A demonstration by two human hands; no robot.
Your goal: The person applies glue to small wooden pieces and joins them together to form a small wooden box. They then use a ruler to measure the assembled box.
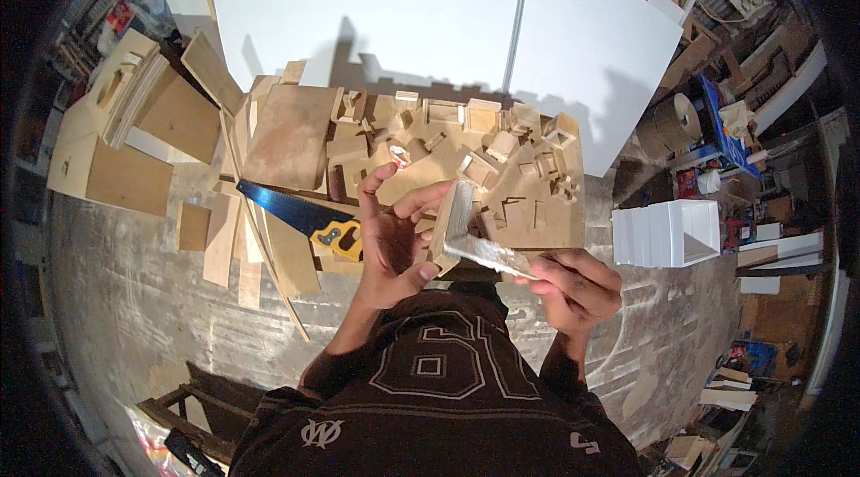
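Head view: left hand (390, 244) is holding a wooden block (440, 235) off the surface (563, 231), above its near edge, left of the near right corner. Thumb and some fingers are pinching it; one finger is standing up clear of the wood. Right hand (578, 293) is pinching the outer end of a white-coated stick (491, 254) between thumb and fingers, inner end meeting the lower part of the block's pale, coated-looking face. Coating is looking paste-like; can't tell which kind.

Reading it as a spreading step. To do it well: left grip should be bracing the block from its sides, no fingertips on the coated face. Stick should be lying at a low angle, drawing along the face with light, even pressure, reaching ends and corners without piling up at the rim. Right fingers should be gripping only the bare end, since a smeared grip would be slipping.

Small wooden parts (484, 117) are crowding the surface out to its far edge, so drips should be falling clear of them. Saw (307, 221) is lying by the left edge, near the left hand; elbow should be avoiding it.
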